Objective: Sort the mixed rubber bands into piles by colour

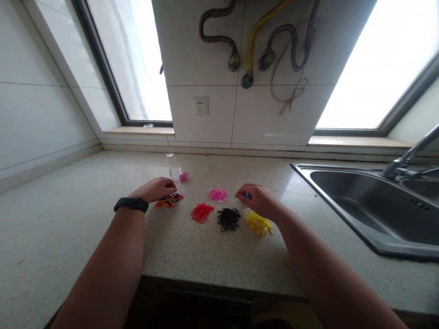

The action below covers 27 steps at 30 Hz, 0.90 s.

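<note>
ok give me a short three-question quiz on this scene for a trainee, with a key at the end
1. True or false: the left hand is at the mixed-colour pile.
2. Which single-colour pile lies nearest the sink?
3. Fill in the missing colour: the right hand holds a small item that is ____.

Key:
1. True
2. The yellow pile
3. Blue

right hand [258, 198] mostly hides a small blue thing [247, 195]
</note>
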### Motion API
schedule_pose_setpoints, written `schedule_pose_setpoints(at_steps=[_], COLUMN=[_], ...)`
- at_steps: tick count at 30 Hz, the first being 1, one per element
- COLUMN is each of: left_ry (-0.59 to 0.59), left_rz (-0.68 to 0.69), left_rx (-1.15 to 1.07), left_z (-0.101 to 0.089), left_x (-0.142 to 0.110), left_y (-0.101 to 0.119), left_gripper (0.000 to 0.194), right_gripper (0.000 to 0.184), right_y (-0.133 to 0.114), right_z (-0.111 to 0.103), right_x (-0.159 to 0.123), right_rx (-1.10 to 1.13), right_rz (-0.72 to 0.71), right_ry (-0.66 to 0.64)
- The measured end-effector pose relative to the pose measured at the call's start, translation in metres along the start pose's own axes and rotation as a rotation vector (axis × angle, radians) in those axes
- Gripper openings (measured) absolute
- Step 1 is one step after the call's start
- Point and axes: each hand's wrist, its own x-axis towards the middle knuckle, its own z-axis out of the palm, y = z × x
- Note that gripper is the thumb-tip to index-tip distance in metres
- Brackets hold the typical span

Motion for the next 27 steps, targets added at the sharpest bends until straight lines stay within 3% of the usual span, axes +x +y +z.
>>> schedule_pose_setpoints(at_steps=[10,16,27], left_ry=[-0.117,-0.033,0.082], left_rz=[-0.075,-0.063,0.092], left_rx=[0.001,0.006,-0.159], left_z=[-0.0004,-0.0014,0.001], left_x=[0.0001,0.0007,0.0037], left_y=[-0.0013,-0.0009,0.007], left_gripper=[0.035,0.035,0.039], right_gripper=[0.022,0.022,0.021], right_y=[0.0009,-0.0002,-0.002], right_z=[0.0003,0.0006,-0.0003], right_x=[0.0002,0.0002,0.0007], right_rx=[-0.004,-0.026,-0.051], right_rz=[0.0,0.016,0.012], right_ry=[-0.004,-0.013,-0.02])
